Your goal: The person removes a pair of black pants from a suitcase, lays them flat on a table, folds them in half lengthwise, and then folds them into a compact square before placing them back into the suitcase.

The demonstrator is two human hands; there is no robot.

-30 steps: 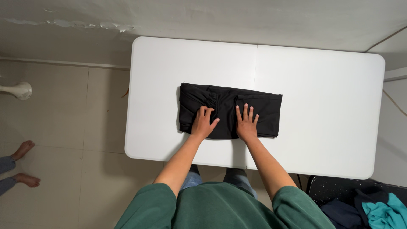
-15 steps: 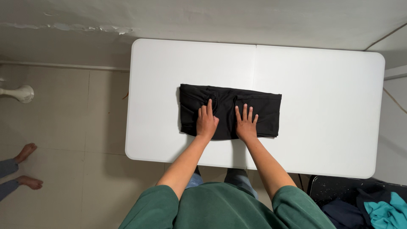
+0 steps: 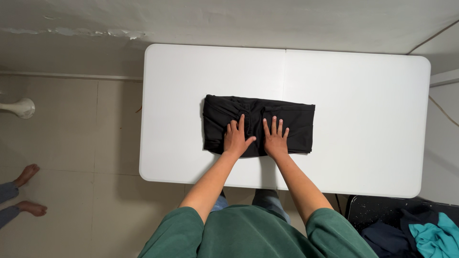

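Observation:
A folded black garment [image 3: 299, 124] lies in a flat rectangle near the middle of a white folding table [image 3: 363, 119]. My left hand [image 3: 236, 138] rests flat on the garment's near middle, fingers spread and thumb out to the right. My right hand [image 3: 275, 138] lies flat beside it on the same cloth, fingers apart and pointing away from me. Both palms press on the fabric; neither hand grips it. My forearms come up from green sleeves at the bottom.
A dark bin [image 3: 382, 215] at the bottom right holds dark and teal clothes [image 3: 432, 236]. Another person's bare feet [image 3: 26, 191] stand on the tiled floor at the left. A white stand base [image 3: 19, 107] sits at the left edge. A wall runs behind the table.
My left hand went from curled fingers on the cloth to lying flat with fingers spread, shifting slightly right. My right hand stayed almost still.

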